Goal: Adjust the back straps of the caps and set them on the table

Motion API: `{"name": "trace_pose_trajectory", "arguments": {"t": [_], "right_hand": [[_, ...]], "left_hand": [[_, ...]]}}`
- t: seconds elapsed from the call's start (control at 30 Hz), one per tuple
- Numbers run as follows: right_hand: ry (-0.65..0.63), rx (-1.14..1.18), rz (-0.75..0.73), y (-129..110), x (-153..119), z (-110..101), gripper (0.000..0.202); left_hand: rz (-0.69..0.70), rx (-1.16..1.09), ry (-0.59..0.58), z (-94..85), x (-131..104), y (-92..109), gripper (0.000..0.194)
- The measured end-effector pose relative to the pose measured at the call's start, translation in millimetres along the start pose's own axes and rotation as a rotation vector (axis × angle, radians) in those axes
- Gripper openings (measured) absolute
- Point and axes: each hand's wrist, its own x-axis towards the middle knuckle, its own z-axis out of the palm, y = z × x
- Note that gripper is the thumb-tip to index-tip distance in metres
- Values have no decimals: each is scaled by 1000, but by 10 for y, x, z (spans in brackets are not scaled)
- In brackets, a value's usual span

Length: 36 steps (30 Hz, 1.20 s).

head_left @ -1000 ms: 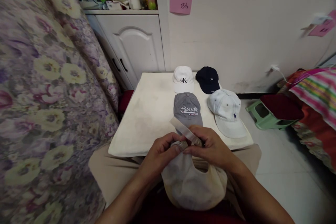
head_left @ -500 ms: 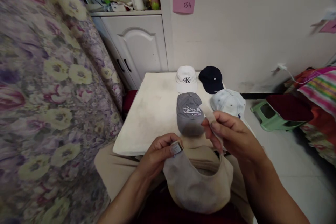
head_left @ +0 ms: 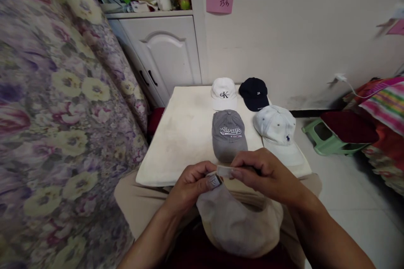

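A beige-grey baseball cap (head_left: 243, 225) hangs between my hands over my lap, its back opening facing up. My left hand (head_left: 194, 183) pinches the cap's left back edge, where a small metal buckle (head_left: 215, 181) sits by the thumb. In my right hand (head_left: 265, 174) the loose end of the cap's strap (head_left: 224, 171) is pinched, its tip right at the buckle. Whether the tip is inside the buckle I cannot tell. Just beyond my hands a grey cap (head_left: 229, 136) with white "Always" lettering lies on the table.
The cream-topped table (head_left: 176, 143) also bears a white cap (head_left: 224, 93), a navy cap (head_left: 254, 93) and a pale blue cap (head_left: 276, 126). A floral curtain (head_left: 72, 134) hangs at left, a white cabinet (head_left: 167, 54) stands behind, and a green stool (head_left: 325, 143) is at right.
My right hand has moved left and down, bringing the strap end from above the grey cap to the buckle. My left hand keeps its pinch nearly in place.
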Motion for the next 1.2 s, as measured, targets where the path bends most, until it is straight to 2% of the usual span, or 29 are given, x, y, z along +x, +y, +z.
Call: {"name": "trace_pose_trajectory", "arguments": {"t": [0.3,0.53,0.77,1.2], "right_hand": [[-22,29,31,28,-8,-9,15],[-43,77,63,72,-23,-21,13],[-107,126,102,122,-25,-58,21],[-176,-154,106,-16,47,-189,12]], "left_hand": [[-30,44,40,-24,10,-11,28],[-12,58,11,-27,15,-24,28],[-3,133,21,-10,27,8,31],[-22,321,-6,33,44,70,25]]}}
